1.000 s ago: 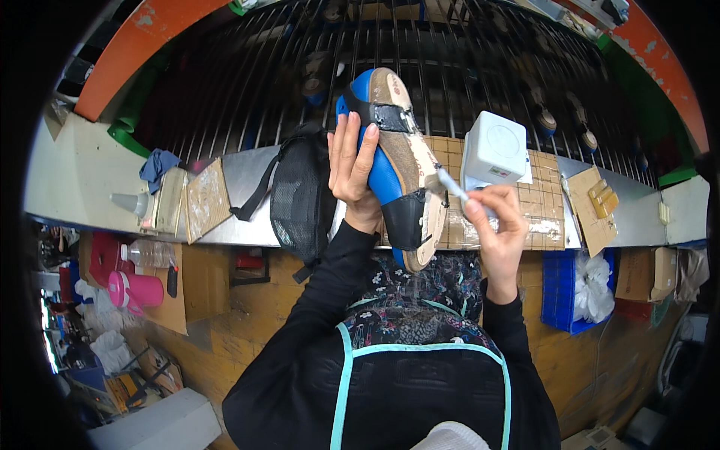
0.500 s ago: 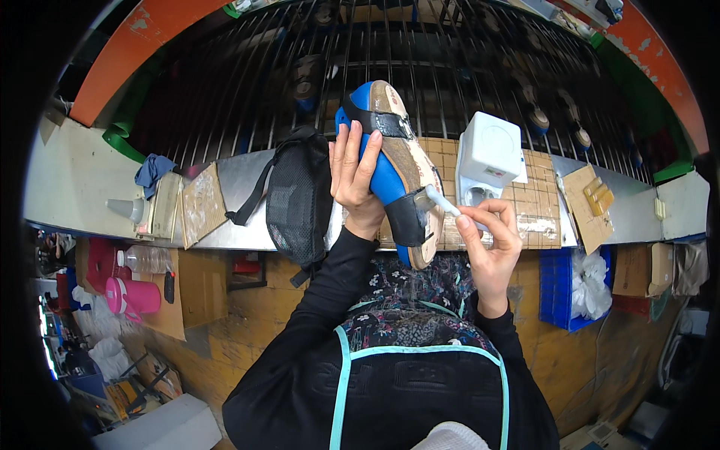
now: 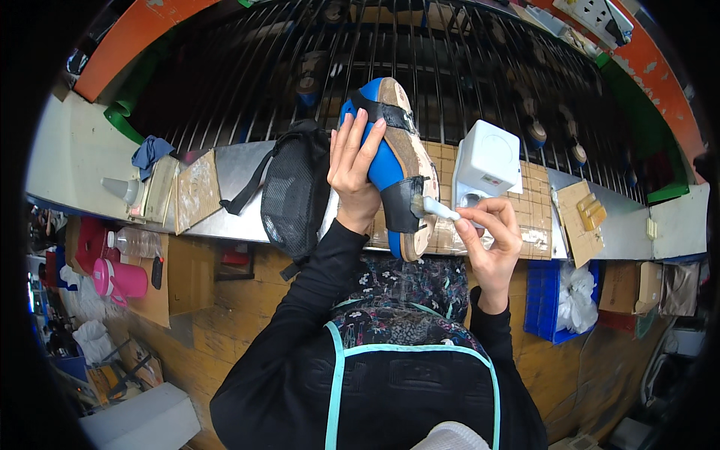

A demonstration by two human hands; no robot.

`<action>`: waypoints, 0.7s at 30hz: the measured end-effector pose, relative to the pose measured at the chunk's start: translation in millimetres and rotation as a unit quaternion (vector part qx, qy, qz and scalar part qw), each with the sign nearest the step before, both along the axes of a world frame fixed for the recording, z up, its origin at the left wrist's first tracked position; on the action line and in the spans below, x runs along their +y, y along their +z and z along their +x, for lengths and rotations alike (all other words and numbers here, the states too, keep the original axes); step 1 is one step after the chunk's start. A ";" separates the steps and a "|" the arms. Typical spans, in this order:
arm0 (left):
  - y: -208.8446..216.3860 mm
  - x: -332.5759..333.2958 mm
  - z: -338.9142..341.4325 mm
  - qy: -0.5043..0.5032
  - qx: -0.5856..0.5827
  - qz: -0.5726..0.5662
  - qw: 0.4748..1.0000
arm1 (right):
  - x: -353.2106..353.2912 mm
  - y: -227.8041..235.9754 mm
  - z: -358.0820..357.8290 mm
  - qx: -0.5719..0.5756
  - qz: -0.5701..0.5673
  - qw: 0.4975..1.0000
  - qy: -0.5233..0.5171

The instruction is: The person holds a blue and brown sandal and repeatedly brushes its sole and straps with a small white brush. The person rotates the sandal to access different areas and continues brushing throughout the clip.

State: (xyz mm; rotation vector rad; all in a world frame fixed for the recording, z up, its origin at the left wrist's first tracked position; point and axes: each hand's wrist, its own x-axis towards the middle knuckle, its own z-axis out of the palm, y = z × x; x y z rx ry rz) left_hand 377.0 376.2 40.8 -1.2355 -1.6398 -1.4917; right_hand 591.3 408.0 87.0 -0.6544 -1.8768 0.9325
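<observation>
My left hand [image 3: 355,172] grips a blue shoe last [image 3: 385,163] from its left side, thumb hidden behind it. The last is tilted so its brown and cream insole bottom [image 3: 407,150] faces up and to the right. Two black straps wrap round it, one near the top and a wider strap [image 3: 401,208] lower down. Between the thumb and fingers of my right hand [image 3: 493,244] is a small brush [image 3: 441,208] with a pale handle. Its bristles touch the folded end of the lower strap, beside the insole edge.
A white container [image 3: 489,156] stands on the taped cardboard [image 3: 534,214] just beyond my right hand. A black mesh bag [image 3: 295,199] lies left of the last. Past the bench runs a rack of metal bars [image 3: 247,97]. A blue crate [image 3: 541,300] sits lower right.
The brush tip has moved slightly down and left along the lower strap's end. My left hand keeps its grip on the last, and the whole view has shifted a little.
</observation>
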 end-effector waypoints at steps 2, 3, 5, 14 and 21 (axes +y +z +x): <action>2.8 -0.1 0.2 0.000 -0.002 -0.012 1.000 | 0.3 -0.2 1.5 0.000 0.008 1.000 0.003; 4.3 0.3 0.6 0.000 -0.004 -0.015 1.000 | 0.3 -0.4 2.1 0.003 0.011 1.000 0.005; 7.3 1.0 1.0 0.000 -0.008 -0.023 1.000 | -0.1 -0.7 3.7 0.007 0.011 1.000 0.009; 14.4 -2.0 2.9 -0.028 -0.054 -0.059 0.996 | -5.0 0.1 13.6 0.045 -0.031 0.997 0.052; 11.3 -5.0 1.9 -0.007 -0.054 -0.072 0.996 | -18.4 -2.6 7.2 0.041 -0.041 0.998 -0.004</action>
